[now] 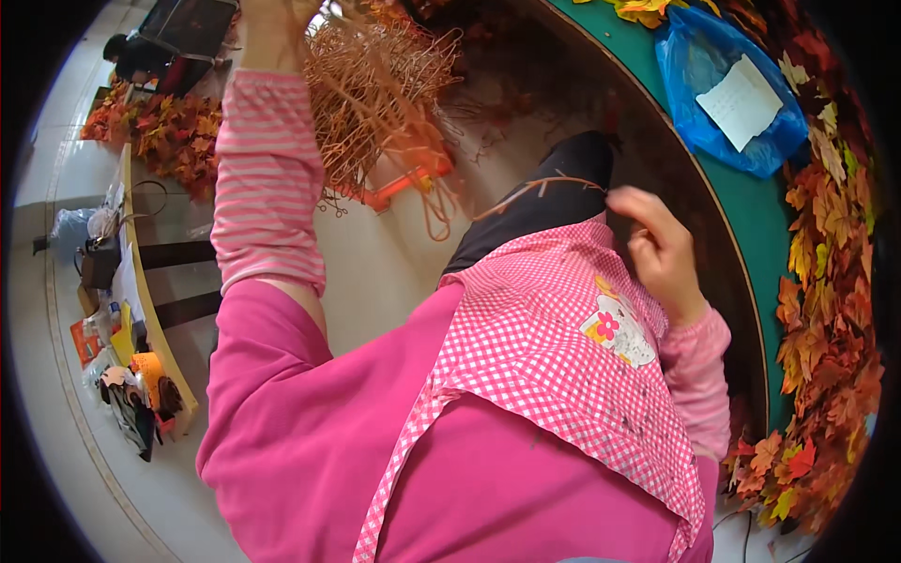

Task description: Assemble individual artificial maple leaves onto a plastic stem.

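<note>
Right of the wiry bunch [375,103], the right hand [664,249] pinches a thin stem [524,192] that points sideways toward it. The left hand [272,33] is beside the bunch, its grip too blurry to tell.

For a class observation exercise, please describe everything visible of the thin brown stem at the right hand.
The thin brown stem looks like plastic or coated wire, with short side nubs. It bows gently over the black trouser leg; whether it rests there is unclear. One end meets the right hand near the fingertips; the other dips leftward toward the tangled brown bundle, but whether they join is unclear.
</note>
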A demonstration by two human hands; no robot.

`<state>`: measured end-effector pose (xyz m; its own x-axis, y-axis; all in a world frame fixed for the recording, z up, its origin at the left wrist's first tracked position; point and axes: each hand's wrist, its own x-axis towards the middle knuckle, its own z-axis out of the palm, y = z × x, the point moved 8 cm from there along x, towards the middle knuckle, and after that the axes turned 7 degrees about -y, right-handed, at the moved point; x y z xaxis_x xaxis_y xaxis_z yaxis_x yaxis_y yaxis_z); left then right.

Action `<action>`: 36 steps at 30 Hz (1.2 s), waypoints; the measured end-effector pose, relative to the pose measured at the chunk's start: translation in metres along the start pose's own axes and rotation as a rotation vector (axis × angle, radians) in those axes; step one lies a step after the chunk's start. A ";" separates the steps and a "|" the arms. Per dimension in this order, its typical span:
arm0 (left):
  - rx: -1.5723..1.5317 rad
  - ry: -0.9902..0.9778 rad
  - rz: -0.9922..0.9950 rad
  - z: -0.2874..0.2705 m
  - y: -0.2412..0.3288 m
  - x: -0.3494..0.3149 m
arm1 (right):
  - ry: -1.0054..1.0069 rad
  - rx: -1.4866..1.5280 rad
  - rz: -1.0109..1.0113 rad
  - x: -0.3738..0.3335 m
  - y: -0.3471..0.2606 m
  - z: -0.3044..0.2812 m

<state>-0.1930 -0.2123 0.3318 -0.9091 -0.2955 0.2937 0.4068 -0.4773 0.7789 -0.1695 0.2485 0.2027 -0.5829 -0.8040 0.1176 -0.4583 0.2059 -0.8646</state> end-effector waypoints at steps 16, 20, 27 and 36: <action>0.836 -0.349 -0.475 0.019 -0.250 -0.128 | -0.353 -0.055 0.113 0.014 0.012 0.054; 0.562 -1.044 -0.569 0.119 -0.272 -0.201 | -0.324 0.105 0.252 0.014 0.030 0.050; 1.113 -0.879 -0.375 0.122 -0.271 -0.214 | -0.253 0.367 0.404 0.012 0.048 0.042; 0.852 -0.539 -1.150 0.065 -0.290 -0.231 | -0.267 0.274 0.331 -0.005 0.044 0.044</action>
<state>-0.1065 0.0482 0.0746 -0.6859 0.3073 -0.6596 -0.5194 0.4280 0.7396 -0.1575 0.2371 0.1424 -0.4588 -0.8424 -0.2826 -0.0638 0.3485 -0.9351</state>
